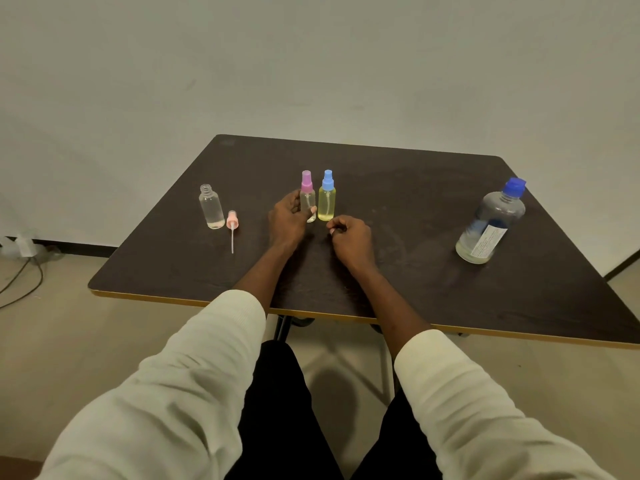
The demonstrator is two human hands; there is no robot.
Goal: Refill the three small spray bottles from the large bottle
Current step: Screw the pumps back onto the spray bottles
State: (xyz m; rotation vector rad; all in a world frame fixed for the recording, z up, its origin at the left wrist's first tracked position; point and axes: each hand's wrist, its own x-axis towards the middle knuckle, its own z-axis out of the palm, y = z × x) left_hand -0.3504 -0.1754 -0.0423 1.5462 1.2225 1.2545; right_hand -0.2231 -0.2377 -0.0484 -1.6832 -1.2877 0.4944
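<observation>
Three small spray bottles stand on the dark table (pixel 398 209). My left hand (pixel 287 220) grips the clear bottle with the purple sprayer (pixel 307 199). Right beside it stands the yellow bottle with the blue sprayer (pixel 327 199). Further left is an uncapped clear bottle (pixel 211 207) with a little liquid at its bottom, and its pink sprayer (pixel 232 226) lies on the table next to it. My right hand (pixel 351 239) rests on the table just right of the yellow bottle, its fingers curled and holding nothing. The large bottle (pixel 491 225) with a blue cap stands at the far right.
The table's front edge (pixel 207 301) has a light trim and its metal legs show underneath. Cables (pixel 24 278) lie on the floor at the left by the wall. My legs are under the front edge.
</observation>
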